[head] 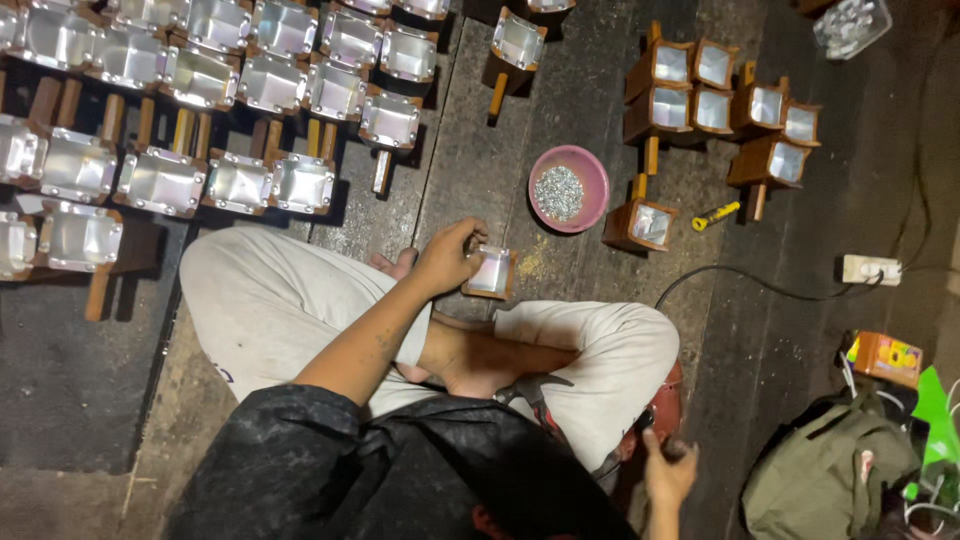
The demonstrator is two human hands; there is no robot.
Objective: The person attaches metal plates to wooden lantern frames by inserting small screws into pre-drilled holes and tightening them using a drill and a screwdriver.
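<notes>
Fingers of the left hand pinch a small wooden box above the crossed legs, hiding one edge. Right hand grips a half-hidden red tool. Bare floor lies ahead.

The top edge of the view cuts off the farthest metal-lined wooden boxes, and the left edge slices through two more. A clear plastic container at the top right corner is partly out of view. The right hand closes around something dark, too hidden to identify. The left hand covers one side of a small box. The pink bowl holds tiny silvery pieces, too small to tell apart.
</notes>
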